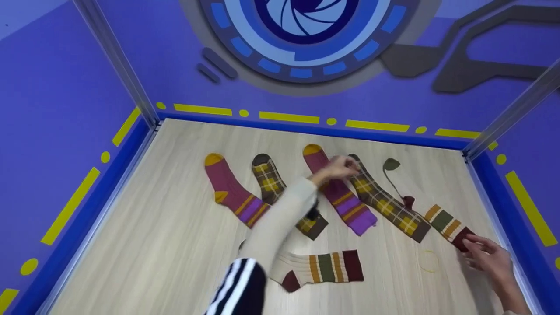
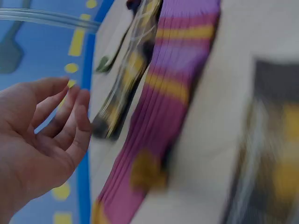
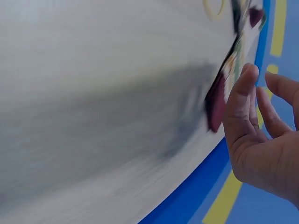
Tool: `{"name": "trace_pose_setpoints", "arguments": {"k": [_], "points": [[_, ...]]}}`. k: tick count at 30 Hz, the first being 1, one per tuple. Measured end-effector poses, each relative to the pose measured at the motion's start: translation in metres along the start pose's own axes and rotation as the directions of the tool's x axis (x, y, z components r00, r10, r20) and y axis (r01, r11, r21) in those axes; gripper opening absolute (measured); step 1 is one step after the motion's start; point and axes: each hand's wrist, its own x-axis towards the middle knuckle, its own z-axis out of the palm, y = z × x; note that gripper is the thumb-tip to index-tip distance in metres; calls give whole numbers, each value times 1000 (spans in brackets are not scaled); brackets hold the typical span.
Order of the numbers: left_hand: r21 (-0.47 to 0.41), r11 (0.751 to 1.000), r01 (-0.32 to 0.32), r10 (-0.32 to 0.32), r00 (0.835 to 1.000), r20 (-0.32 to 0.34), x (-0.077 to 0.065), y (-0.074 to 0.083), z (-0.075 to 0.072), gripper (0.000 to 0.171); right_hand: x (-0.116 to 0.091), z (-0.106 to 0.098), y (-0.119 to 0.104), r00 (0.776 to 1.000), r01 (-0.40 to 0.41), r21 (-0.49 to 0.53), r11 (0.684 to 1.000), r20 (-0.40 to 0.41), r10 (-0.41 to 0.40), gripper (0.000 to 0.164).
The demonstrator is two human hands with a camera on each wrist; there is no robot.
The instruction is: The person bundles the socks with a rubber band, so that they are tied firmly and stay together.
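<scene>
"Bench (image 1: pixel 131 245) edges, and room to move?"

"Walled in at back and both sides; widest room left of the socks (image 1: pixel 228 181)."

"And the right-hand striped sock (image 1: pixel 446 222)?"

"Lying close by the right edge."

"How far open, and holding what?"

"Left hand (image 1: pixel 342 168): beside the right-hand plaid sock's (image 1: pixel 385 204) toe, loosely bent, with nothing visibly held. Right hand (image 1: pixel 489 257): thumb and fingers parted, holding nothing, by that striped sock's cuff; cannot tell whether touching."

Soft light is filling head view. Wrist views are running dimmer: left, plaid sock (image 2: pixel 275 158) is blurring; right, broad shadow (image 3: pixel 117 116) is greying table (image 3: pixel 84 37), whose edge is bowing.
</scene>
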Motion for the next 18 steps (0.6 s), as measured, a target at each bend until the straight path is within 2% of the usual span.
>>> {"name": "trace_pose_setpoints", "arguments": {"k": [2, 4, 6, 7, 10, 15, 18], "points": [[40, 999, 1, 1, 999, -44, 19, 4, 20, 24, 10, -7, 4, 995, -84, -13, 996, -61, 83, 23], [155, 988, -6, 17, 998, -67, 33, 8, 37, 26, 20, -10, 7, 983, -151, -30, 988, -112, 146, 48], [242, 970, -15, 24, 999, -34, 44, 15, 57, 30, 24, -13, 13, 973, -184, -42, 982, -151, 176, 70], [286, 958, -21, 28, 999, -19, 48, 18, 66, 33, 26, -13, 15, 970, -197, -39, 980, -154, 189, 76], [415, 910, -21, 24, 1000, -1, 56, 25, 88, 40, 33, -11, 21, 967, -217, -22, 976, -140, 212, 84], [466, 884, 35, -18, 999, -42, 67, 30, 116, 42, 41, -8, 27, 967, -223, -13, 975, -132, 219, 87], [465, 881, 83, -52, 996, -77, 75, 30, 126, 44, 44, -5, 27, 968, -215, -46, 976, -141, 207, 87]]}}
